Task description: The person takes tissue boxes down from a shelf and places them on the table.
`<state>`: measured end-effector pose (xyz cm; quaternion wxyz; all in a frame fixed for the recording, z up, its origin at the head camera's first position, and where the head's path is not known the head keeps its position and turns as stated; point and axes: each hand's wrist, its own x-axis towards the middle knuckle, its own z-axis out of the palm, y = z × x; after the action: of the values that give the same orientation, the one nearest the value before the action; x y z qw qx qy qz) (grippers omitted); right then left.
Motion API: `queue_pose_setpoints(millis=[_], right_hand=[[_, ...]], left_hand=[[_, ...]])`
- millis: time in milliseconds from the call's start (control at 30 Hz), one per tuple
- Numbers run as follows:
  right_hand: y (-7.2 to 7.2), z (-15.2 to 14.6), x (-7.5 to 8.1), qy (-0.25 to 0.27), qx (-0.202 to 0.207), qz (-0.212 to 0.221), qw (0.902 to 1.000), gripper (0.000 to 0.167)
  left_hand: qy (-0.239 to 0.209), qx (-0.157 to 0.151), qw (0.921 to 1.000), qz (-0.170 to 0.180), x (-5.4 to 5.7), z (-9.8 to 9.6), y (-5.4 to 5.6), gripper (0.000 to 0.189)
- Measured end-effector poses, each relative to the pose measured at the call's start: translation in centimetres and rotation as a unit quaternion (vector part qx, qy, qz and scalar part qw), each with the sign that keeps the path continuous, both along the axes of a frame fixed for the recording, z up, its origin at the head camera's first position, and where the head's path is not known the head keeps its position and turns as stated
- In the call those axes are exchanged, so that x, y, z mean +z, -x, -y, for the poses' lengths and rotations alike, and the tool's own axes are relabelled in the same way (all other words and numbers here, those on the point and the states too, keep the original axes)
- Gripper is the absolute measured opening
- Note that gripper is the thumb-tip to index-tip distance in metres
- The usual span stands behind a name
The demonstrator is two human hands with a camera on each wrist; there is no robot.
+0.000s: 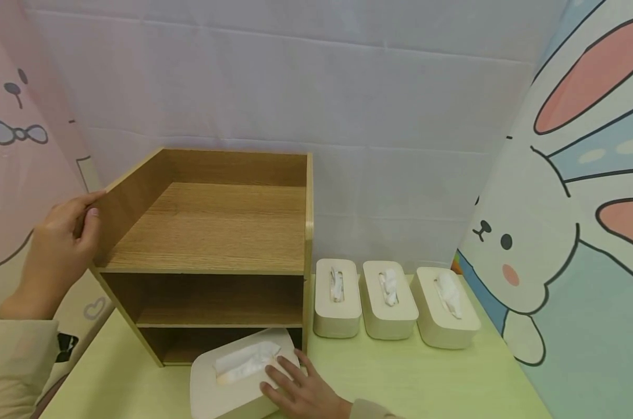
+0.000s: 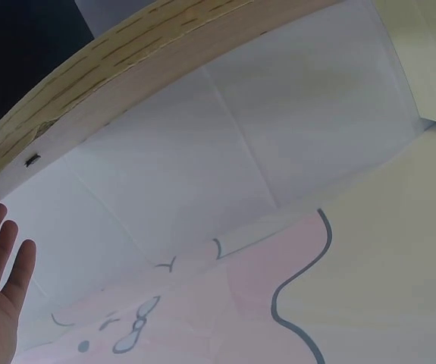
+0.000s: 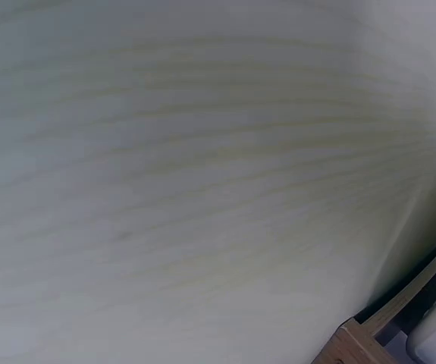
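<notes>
A wooden shelf unit (image 1: 222,233) with an open top tray and two compartments below stands on the table. My left hand (image 1: 65,247) touches the upper edge of its left side panel; in the left wrist view the fingers (image 2: 20,269) are extended against the panel. A cream tissue box (image 1: 203,381), white tissue in its slot, sits at an angle in front of the lowest compartment. Its back edge is at the opening. My right hand (image 1: 311,393) rests spread fingers on the box's right end. In the right wrist view that hand is hidden.
Three more cream tissue boxes, a left one (image 1: 337,323), a middle one (image 1: 392,329) and a right one (image 1: 447,337), stand in a row right of the shelf. The pale green table (image 1: 400,384) is backed by a white cloth (image 1: 400,116), with printed cartoon sheets at both sides.
</notes>
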<state>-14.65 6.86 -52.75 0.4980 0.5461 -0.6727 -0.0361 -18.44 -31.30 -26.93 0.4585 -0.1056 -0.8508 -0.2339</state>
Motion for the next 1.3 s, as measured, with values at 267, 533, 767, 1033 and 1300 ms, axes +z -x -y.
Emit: queue_pose_setpoints(millis=[267, 533, 767, 1033, 1300], right_hand=[[-0.4, -1.9, -0.3, -0.035, 0.019, 0.000, 0.9992, 0.063], [-0.7, -3.3, -0.1, -0.034, 0.027, -0.030, 0.9986, 0.054], [-1.6, -4.8, -0.7, -0.062, 0.030, 0.040, 0.9968, 0.054], [-2.1, -6.5, -1.0, -0.064, 0.028, 0.055, 0.9960, 0.059], [-2.1, -8.0, -1.7, -0.042, 0.027, 0.041, 0.9979, 0.059]], left_hand=[[0.004, 0.005, 1.0000, 0.003, 0.0, -0.1, 0.0, 0.034], [0.003, 0.004, 1.0000, 0.006, 0.0, -0.1, 0.0, 0.034], [0.005, 0.003, 1.0000, 0.003, 0.1, -0.1, 0.0, 0.034], [0.007, 0.004, 1.0000, 0.003, 0.1, -0.2, -0.1, 0.035], [0.010, 0.004, 0.9999, -0.003, 0.1, -0.1, -0.1, 0.034]])
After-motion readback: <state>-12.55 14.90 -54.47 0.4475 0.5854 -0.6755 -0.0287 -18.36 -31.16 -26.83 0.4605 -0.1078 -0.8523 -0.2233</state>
